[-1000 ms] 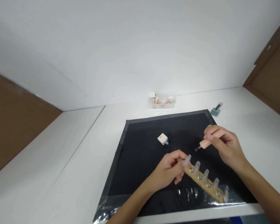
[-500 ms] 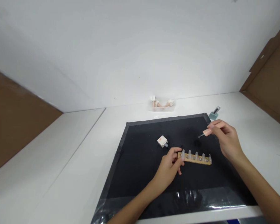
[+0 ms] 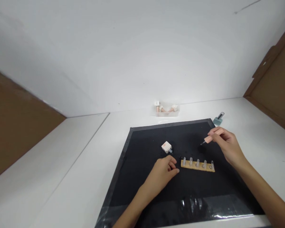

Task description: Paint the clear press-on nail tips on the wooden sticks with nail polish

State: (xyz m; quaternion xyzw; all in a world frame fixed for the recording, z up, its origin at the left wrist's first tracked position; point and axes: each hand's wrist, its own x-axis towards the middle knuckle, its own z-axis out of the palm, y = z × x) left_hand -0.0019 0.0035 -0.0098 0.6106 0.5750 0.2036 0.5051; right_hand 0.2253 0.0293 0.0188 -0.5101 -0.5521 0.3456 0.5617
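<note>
A tan strip with several clear nail tips (image 3: 197, 165) lies flat on the black mat (image 3: 142, 177). My left hand (image 3: 163, 171) rests on the mat just left of the strip, fingers curled, holding nothing that I can see. My right hand (image 3: 224, 144) hovers above the strip's right end and pinches a peach-handled nail polish brush (image 3: 210, 137), its bristles pointing down-left. A small white polish bottle (image 3: 166, 147) lies open on the mat just beyond my left hand.
A clear tray with small bottles (image 3: 166, 109) stands at the back against the white wall. A grey-green bottle (image 3: 218, 119) sits off the mat's far right corner. Brown cardboard panels flank both sides. The mat's near edge is glossy plastic.
My left hand lowered the nail tip strip from a tilted hold onto the mat and let go of it. My right hand kept the brush and drifted slightly back.
</note>
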